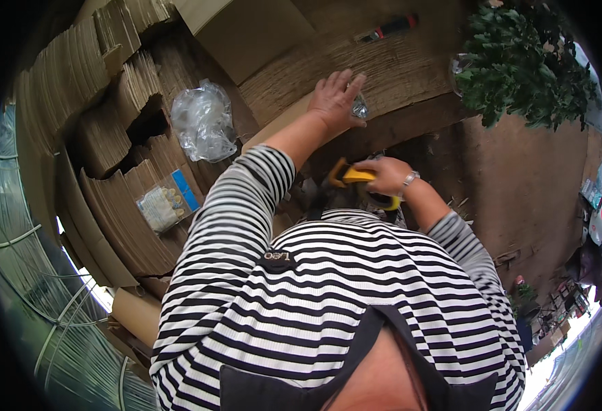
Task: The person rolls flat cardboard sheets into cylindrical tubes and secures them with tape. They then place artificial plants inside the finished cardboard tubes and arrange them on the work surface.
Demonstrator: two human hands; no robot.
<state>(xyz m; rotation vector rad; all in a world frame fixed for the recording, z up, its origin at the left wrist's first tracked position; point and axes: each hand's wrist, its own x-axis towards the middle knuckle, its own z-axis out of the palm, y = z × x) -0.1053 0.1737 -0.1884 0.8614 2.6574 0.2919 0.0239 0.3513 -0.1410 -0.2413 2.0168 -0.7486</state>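
Observation:
My left hand [337, 100] reaches across to the curved edge of a cardboard sheet [288, 123], its fingers and thumb curved round a small, shiny, clear thing [360, 107]. What that thing is, I cannot make out. Closer to my body, my right hand [387, 177] is closed round a yellow tool [359, 176] that looks like a tape dispenser. Its brownish front end points left and is blurred. A yellow curved part shows below the hand, and my palm hides the rest.
Stacks of flattened cardboard [75, 61] fill the left side. On them lie a crumpled clear plastic bag [203, 122] and a packet of pale items [162, 207]. A red-and-black-handled tool [395, 27] lies at the far side. A leafy green plant [520, 65] stands far right.

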